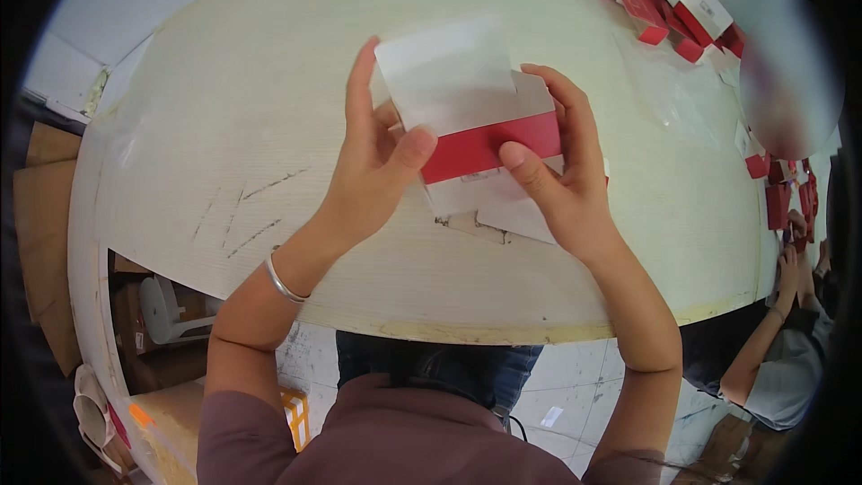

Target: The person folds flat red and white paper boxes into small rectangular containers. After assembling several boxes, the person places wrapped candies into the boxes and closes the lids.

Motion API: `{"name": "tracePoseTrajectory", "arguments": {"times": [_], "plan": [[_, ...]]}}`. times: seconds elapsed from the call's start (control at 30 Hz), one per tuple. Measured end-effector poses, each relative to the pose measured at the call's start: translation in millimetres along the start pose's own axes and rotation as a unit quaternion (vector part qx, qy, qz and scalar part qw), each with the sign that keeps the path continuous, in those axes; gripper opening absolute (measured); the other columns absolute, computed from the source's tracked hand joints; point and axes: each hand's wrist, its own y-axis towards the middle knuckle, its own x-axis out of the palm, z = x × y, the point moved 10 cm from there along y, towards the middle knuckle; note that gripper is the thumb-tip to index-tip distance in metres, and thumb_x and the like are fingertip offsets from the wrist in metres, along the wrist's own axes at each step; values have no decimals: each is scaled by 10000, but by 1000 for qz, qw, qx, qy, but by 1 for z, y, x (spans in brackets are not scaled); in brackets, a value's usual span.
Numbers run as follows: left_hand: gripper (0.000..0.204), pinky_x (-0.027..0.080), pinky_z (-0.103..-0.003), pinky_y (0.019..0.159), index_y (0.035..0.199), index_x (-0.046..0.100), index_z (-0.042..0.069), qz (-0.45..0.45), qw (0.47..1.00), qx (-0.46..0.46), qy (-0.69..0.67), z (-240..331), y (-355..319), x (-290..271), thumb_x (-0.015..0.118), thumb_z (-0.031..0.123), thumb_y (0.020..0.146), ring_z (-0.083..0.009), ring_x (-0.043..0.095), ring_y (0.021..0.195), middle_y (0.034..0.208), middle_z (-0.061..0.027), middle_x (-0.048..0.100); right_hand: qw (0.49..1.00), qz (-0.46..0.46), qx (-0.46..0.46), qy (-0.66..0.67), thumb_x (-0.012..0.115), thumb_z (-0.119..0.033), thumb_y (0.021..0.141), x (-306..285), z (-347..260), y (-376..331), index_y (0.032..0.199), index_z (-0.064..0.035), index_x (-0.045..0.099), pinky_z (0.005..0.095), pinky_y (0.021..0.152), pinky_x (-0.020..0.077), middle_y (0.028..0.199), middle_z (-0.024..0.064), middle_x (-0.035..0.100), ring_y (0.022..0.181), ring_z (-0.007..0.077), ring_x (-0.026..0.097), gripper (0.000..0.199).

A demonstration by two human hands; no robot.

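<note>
Head view: you hold the red-and-white carton (489,157) just above the table (224,126), its white flap up. Your left hand (373,166) and right hand (561,171) pinch its opposite edges, thumbs on the face. It looks light, thin and easily creased; grip by the edges.

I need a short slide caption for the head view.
Both hands, left hand and right hand, hold a red-and-white carton above a worn table.

One flat red-and-white cardboard carton (489,157) held up, one silver bangle (283,283), one pale round bench (233,126), roughly eight red-and-white boxes (664,0) heaped far right.
</note>
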Motion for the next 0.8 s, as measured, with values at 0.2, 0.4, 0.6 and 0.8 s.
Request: {"name": "tracePoseTrajectory", "arguments": {"times": [0.2, 0.4, 0.6, 0.8], "plan": [[649, 520, -307, 804, 1295, 265, 54, -23, 996, 50, 68, 11, -10, 13, 641, 19, 767, -217, 482, 1076, 1208, -114, 360, 993, 71, 41, 88, 630, -129, 826, -8, 7, 2, 1238, -57, 397, 270, 851, 419, 1155, 68, 469, 1039, 148, 472, 479], [274, 517, -291, 808, 1059, 526, -20, -68, 991, 5, 119, 0, -3, 12, 581, 19, 794, -183, 504, 994, 1088, -94, 400, 997, 18, 27, 66, 637, -75, 810, -8, 19, 2, 1014, -33, 512, 236, 760, 434, 1003, 29, 482, 916, 108, 479, 244], [238, 421, -289, 829, 1039, 546, -26, -79, 989, -33, 125, -2, -3, 13, 516, 17, 807, -163, 476, 986, 1095, -89, 420, 986, 5, 126, 104, 583, -80, 841, -8, 33, 0, 900, -26, 517, 214, 684, 405, 903, 17, 503, 795, 78, 478, 103], [193, 526, -262, 732, 989, 573, -3, -88, 984, 33, 150, 12, -5, 19, 564, 25, 799, -158, 537, 885, 1059, -93, 432, 971, 36, 132, 197, 507, -33, 837, -12, 30, -1, 998, -40, 464, 219, 663, 399, 919, 43, 523, 733, 82, 494, 167]]}}
